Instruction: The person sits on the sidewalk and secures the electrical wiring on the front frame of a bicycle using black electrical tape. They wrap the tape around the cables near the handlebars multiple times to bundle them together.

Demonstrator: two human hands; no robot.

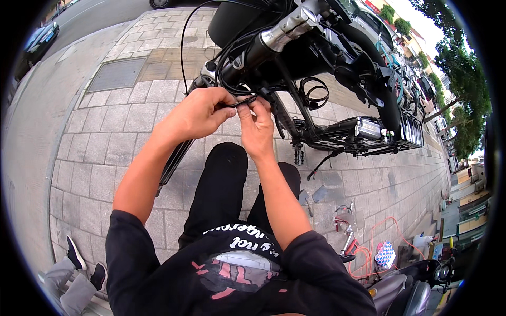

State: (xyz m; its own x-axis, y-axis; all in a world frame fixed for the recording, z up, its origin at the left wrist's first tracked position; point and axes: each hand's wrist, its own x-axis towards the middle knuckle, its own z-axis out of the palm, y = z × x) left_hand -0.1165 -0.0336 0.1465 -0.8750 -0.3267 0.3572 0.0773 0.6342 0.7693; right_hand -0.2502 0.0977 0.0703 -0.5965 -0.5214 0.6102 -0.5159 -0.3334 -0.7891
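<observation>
My left hand [203, 111] pinches a thin black cable [244, 101] between thumb and fingers. Close beside it, my right hand [256, 126] has its fingers closed round the same stretch of cable, with the tips partly hidden. Both hands are just below a bundle of black cables [227, 63] that loops around the front of a black bicycle [282, 108]. Above the bundle is the bicycle's silver stem clamp [290, 29]. A coiled cable [315, 94] hangs by the frame, and the pedal [299, 152] is lower down.
On the paving lie tools [345, 231], grey flat pieces [319, 194] and an orange hose [363, 258]. A blue-and-white checked item [385, 255] is near the hose. A person's shoes [76, 254] show at lower left. A rear rack [411, 129] extends right; a car [39, 42] is at far left.
</observation>
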